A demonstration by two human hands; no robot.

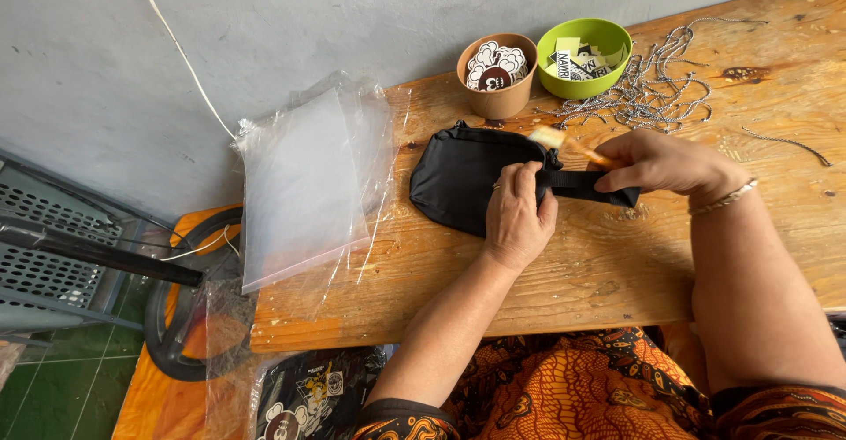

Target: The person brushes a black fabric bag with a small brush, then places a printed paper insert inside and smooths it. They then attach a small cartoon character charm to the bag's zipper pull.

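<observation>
Two hands at a black pouch, centre of the frame, on my wooden worktop (617,273).

My left hand (515,215) is curled down onto the black pouch (458,180), fingers pinching its strap (586,184). My right hand (661,162), just right of it, grips a small brush with a pale head and orange handle (568,143) while touching the strap. Clear plastic bags (304,184) lie to the left. Along the top edge stand a brown cup of stickers (498,74) and a green bowl of labels (586,57), with silver ball chains (661,88) scattered in the upper right.
</observation>
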